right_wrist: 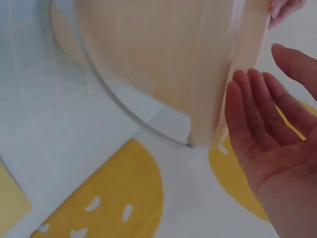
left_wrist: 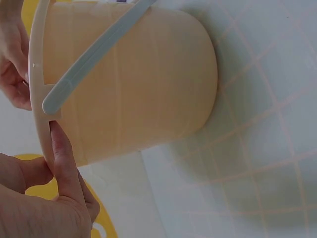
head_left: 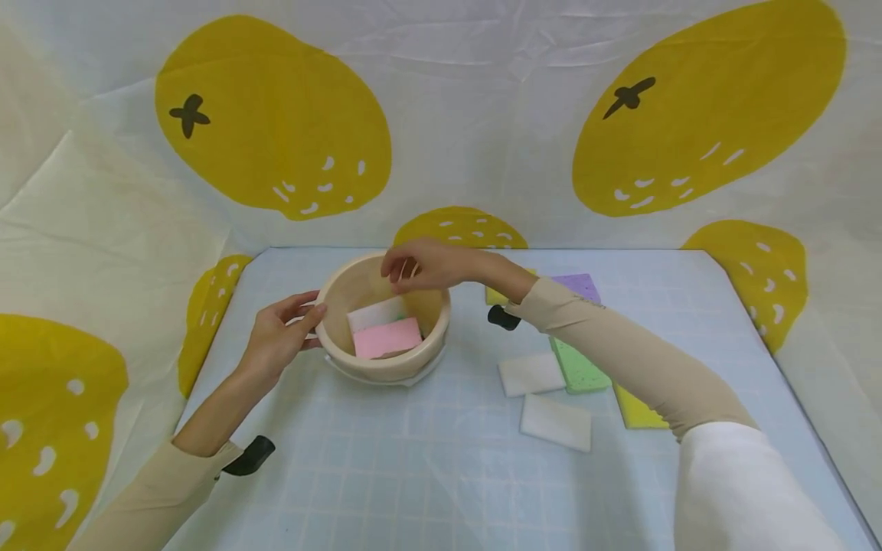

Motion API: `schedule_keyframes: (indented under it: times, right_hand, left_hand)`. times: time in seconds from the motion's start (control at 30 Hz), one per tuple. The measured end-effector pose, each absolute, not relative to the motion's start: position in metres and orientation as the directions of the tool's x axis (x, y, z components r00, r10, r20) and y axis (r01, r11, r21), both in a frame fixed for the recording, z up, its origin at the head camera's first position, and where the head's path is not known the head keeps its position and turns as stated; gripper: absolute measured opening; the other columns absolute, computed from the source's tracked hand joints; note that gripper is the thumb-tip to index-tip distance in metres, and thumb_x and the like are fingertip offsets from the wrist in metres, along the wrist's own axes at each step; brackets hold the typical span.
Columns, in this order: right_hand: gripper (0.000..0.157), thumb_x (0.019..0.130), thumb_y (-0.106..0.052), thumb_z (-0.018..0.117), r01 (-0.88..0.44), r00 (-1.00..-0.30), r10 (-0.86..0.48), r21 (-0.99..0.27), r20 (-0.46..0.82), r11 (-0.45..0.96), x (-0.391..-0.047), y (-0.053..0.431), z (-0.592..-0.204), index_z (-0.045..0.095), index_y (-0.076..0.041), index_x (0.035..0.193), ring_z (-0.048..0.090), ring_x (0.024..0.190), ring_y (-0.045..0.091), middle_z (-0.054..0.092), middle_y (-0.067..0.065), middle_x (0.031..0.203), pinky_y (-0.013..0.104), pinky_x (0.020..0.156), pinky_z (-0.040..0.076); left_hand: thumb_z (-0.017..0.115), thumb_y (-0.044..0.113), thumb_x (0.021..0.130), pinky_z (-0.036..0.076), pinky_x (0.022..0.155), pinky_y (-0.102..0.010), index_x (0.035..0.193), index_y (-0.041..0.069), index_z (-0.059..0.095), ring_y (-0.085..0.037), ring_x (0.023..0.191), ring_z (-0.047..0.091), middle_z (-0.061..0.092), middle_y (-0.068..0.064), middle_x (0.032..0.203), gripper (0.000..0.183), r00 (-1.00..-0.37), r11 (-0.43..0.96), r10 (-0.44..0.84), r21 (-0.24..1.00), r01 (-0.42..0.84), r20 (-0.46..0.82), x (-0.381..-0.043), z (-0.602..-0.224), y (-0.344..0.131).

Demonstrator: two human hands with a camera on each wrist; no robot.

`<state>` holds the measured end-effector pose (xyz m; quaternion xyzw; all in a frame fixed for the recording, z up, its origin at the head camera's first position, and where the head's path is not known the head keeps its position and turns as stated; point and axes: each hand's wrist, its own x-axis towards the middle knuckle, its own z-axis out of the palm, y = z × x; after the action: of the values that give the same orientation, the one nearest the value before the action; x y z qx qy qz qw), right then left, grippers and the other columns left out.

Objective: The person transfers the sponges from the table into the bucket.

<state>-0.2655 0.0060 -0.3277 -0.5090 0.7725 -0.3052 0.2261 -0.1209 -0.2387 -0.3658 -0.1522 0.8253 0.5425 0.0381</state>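
A cream bucket [head_left: 386,372] stands at the back of the table, left of centre. My left hand [head_left: 279,334] pinches its left rim between thumb and fingers, close to the handle's [left_wrist: 94,59] pivot in the left wrist view. Inside lie a pink sponge [head_left: 387,339] and a white sponge [head_left: 375,314], with a sliver of green showing beside them. Over the bucket's far right rim hovers my right hand [head_left: 434,264]. In the right wrist view its fingers [right_wrist: 265,111] are relaxed and spread from the thumb, and they hold nothing.
Right of the bucket lie two white sponges [head_left: 555,422], a green sponge [head_left: 580,367], a purple sponge [head_left: 582,286] and two yellow sponges [head_left: 639,409], some partly hidden under my right arm. A lemon-printed sheet [head_left: 475,138] rises behind the table.
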Motion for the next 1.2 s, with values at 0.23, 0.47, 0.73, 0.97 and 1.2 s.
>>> schedule_keyframes:
  times: [0.23, 0.47, 0.73, 0.97, 1.2]
  right_hand:
    - [0.028, 0.089, -0.021, 0.068, -0.637, -0.441, -0.895, -0.724, 0.062, 0.264, -0.273, 0.025, -0.322, 0.062, -0.007, 0.112, 0.059, 0.093, 0.012, 0.063, 0.002, 0.102, 0.025, 0.084, 0.052]
    - [0.029, 0.088, -0.023, 0.069, -0.596, -0.506, -0.856, -0.76, 0.107, 0.257, -0.282, 0.047, -0.321, 0.062, -0.01, 0.113, 0.06, 0.094, 0.014, 0.063, 0.003, 0.104, 0.028, 0.086, 0.052]
    - [0.03, 0.087, -0.022, 0.07, -0.531, -0.574, -0.811, -0.805, 0.111, 0.265, -0.29, 0.073, -0.331, 0.061, -0.009, 0.113, 0.06, 0.097, 0.017, 0.062, 0.008, 0.108, 0.03, 0.089, 0.051]
    - [0.034, 0.088, -0.02, 0.069, -0.518, -0.627, -0.771, -0.798, 0.111, 0.307, -0.293, 0.092, -0.34, 0.06, -0.005, 0.117, 0.06, 0.099, 0.02, 0.063, 0.009, 0.111, 0.036, 0.092, 0.05]
    - [0.028, 0.09, -0.01, 0.065, -0.492, -0.667, -0.739, -0.801, 0.095, 0.341, -0.291, 0.108, -0.345, 0.059, 0.003, 0.114, 0.058, 0.099, 0.032, 0.062, 0.02, 0.109, 0.046, 0.092, 0.049]
  left_hand:
    - [0.059, 0.035, 0.093, 0.056, 0.071, -0.024, 0.14, 0.009, 0.046, -0.01, 0.082, 0.063, 0.051, -0.017, 0.127, 0.055, -0.951, 0.359, -0.205, 0.886, -0.293, -0.232, -0.12, -0.366, -0.24]
    - [0.059, 0.035, 0.093, 0.056, 0.072, -0.025, 0.139, 0.011, 0.047, -0.012, 0.084, 0.064, 0.052, -0.015, 0.125, 0.054, -0.946, 0.367, -0.22, 0.879, -0.304, -0.236, -0.121, -0.368, -0.24]
    - [0.059, 0.037, 0.093, 0.056, 0.072, -0.025, 0.14, 0.013, 0.047, -0.012, 0.084, 0.064, 0.052, -0.014, 0.126, 0.054, -0.944, 0.375, -0.223, 0.873, -0.313, -0.243, -0.122, -0.37, -0.241]
    - [0.059, 0.035, 0.093, 0.056, 0.071, -0.025, 0.139, 0.011, 0.048, -0.011, 0.082, 0.064, 0.053, -0.014, 0.124, 0.053, -0.95, 0.36, -0.214, 0.886, -0.293, -0.227, -0.123, -0.371, -0.241]
    - [0.059, 0.037, 0.093, 0.056, 0.072, -0.024, 0.14, 0.012, 0.047, -0.014, 0.085, 0.063, 0.053, -0.013, 0.125, 0.054, -0.947, 0.369, -0.213, 0.878, -0.304, -0.239, -0.123, -0.371, -0.241]
